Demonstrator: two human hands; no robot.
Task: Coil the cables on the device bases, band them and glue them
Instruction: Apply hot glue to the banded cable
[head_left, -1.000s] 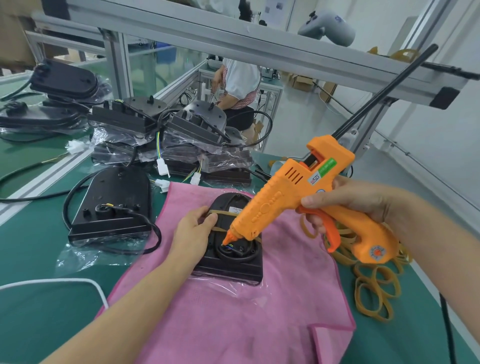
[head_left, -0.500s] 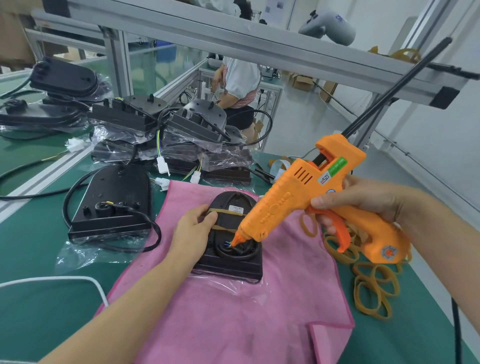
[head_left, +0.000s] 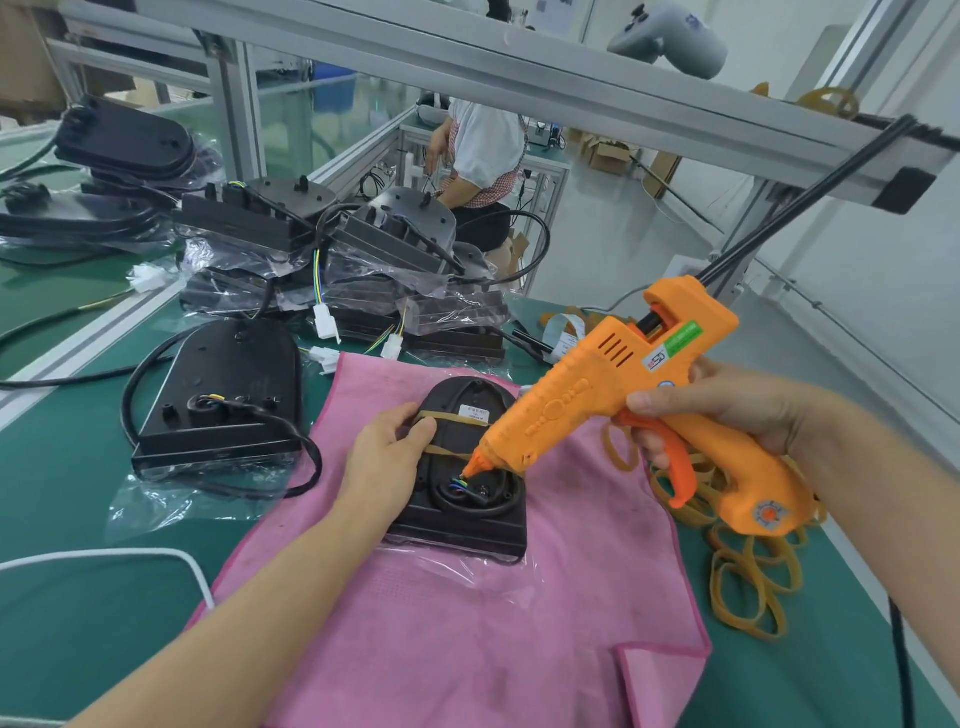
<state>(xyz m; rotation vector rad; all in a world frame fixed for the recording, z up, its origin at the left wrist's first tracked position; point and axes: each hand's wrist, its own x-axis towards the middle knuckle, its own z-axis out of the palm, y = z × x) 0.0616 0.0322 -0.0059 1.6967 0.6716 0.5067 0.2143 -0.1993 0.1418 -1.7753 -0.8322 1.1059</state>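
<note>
Where pink cloth (head_left: 467, 623) lies: green bench mat (head_left: 67, 613), aluminium frame (head_left: 467, 67) overhead.

Device base (head_left: 457, 525) on cloth (head_left: 467, 639), bands (head_left: 748, 587) right.

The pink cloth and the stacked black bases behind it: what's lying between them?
In the head view, white plug connectors on thin coloured wires lie on the green mat between the pink cloth and the stacked bases.
</note>
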